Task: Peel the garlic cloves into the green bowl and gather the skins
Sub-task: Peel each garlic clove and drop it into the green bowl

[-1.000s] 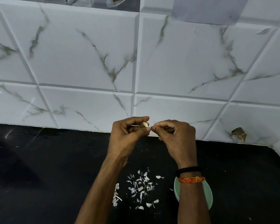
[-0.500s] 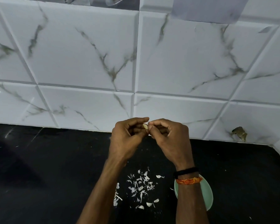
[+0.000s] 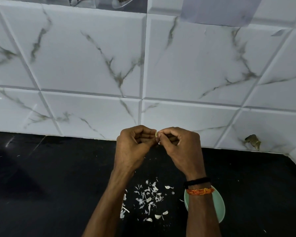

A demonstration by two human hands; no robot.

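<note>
The garlic clove [image 3: 156,133] sits pinched between both hands above the black countertop [image 3: 58,177]: left hand [image 3: 133,149] grips it, right hand [image 3: 179,147] picks at skin (work thumbnail under the loose edge). Skins [image 3: 149,200] lie below, beside the green bowl [image 3: 220,206].

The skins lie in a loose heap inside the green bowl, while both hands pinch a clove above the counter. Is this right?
Not quite. The head view shows the skins on the black counter, left of the bowl, not in it. The rest holds: the left hand and right hand pinch the clove above the counter.
</note>
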